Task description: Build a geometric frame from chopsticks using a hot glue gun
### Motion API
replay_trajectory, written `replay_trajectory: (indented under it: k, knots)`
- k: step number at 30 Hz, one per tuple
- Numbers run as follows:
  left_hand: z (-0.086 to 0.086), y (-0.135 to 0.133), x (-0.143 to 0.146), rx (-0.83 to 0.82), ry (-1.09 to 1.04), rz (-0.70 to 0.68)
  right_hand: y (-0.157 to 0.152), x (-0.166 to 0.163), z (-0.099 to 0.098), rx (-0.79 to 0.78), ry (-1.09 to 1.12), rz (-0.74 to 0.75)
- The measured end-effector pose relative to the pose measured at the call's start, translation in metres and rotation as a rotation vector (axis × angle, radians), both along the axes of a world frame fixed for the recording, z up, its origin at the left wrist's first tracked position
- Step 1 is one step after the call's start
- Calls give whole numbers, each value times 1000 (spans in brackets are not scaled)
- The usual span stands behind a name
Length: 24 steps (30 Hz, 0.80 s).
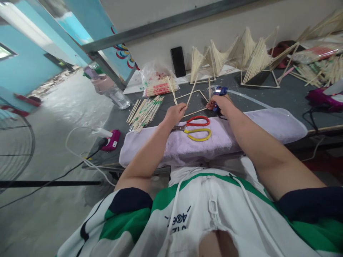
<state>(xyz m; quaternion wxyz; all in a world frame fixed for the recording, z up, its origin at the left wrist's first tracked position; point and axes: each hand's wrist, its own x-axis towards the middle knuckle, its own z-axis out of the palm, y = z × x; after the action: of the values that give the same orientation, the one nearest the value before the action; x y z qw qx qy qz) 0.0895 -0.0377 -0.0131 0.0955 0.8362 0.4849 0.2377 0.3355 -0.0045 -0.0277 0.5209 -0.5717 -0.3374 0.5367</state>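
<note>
My left hand (175, 113) pinches an upright, leaning wooden stick (192, 91) near the near-left corner of a flat stick frame (191, 94) on the dark tabletop. My right hand (220, 104) is closed round a blue glue gun (220, 91), with a long clear glue stick (249, 98) trailing from it to the right. The gun's tip is hidden by the fingers. Beside those fingers, a short stick (209, 87) stands up at the frame's right corner. Another stick (172, 89) rises at the left corner. Scissors (197, 127) with red and yellow handles lie just in front of my hands.
A folded lilac towel (150, 146) covers the table's front edge. Loose sticks (146, 112) and a bag of sticks (160, 85) lie left. A phone (178, 61) leans on the wall beside finished stick models (249, 53). A bottle (115, 94) and purple power socket (112, 140) sit left.
</note>
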Motion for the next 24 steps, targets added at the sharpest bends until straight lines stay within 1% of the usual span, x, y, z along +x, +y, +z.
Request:
replay_trajectory:
  k: [9,15,24]
  knots:
    - [2,-1,0,-21,25,12,-2,0,0,7,8,-14]
    - [1,1,1,-13,73,37,0,1,-5,32,10,0]
    - [5,-2,1,-31,160,79,1,2,-12,60,34,9]
